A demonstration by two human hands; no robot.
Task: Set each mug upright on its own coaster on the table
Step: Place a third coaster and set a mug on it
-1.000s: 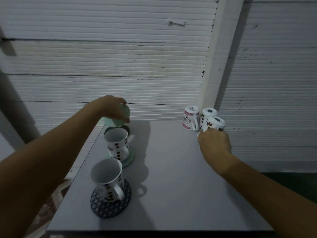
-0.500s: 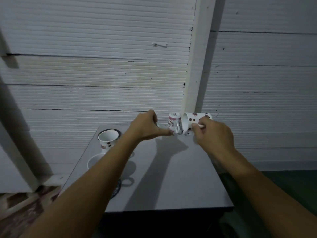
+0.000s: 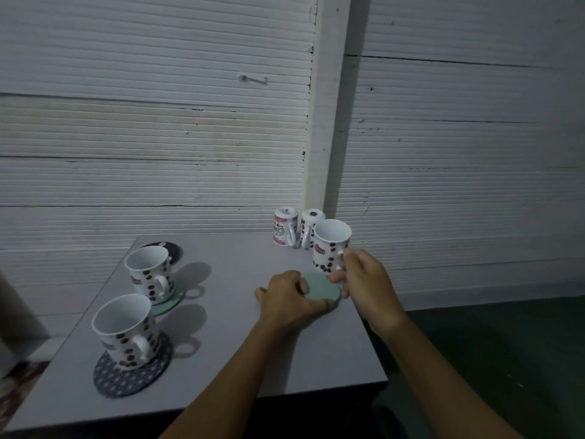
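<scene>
My right hand (image 3: 364,277) grips the handle of a white bean-patterned mug (image 3: 329,245), held upright just above the table's right side. Right below it lies a pale green coaster (image 3: 321,286), with my left hand (image 3: 286,297) pressed on its left edge. On the left, two more spotted mugs stand upright: the near mug (image 3: 125,329) on a dark patterned coaster (image 3: 133,377), the middle mug (image 3: 150,272) on a green coaster (image 3: 169,304). A dark coaster (image 3: 172,251) lies bare behind them. Two mugs stand upside down at the back: a pink-printed mug (image 3: 283,228) and a spotted mug (image 3: 308,224).
The grey table (image 3: 221,343) ends close to my right hand, with dark floor (image 3: 490,359) beyond its right edge. A white ribbed wall (image 3: 158,137) and a white post (image 3: 327,106) stand directly behind the table.
My right hand has lifted one spotted mug from the back group and turned it upright. My left hand has brought the pale green coaster across and set it down on the right.
</scene>
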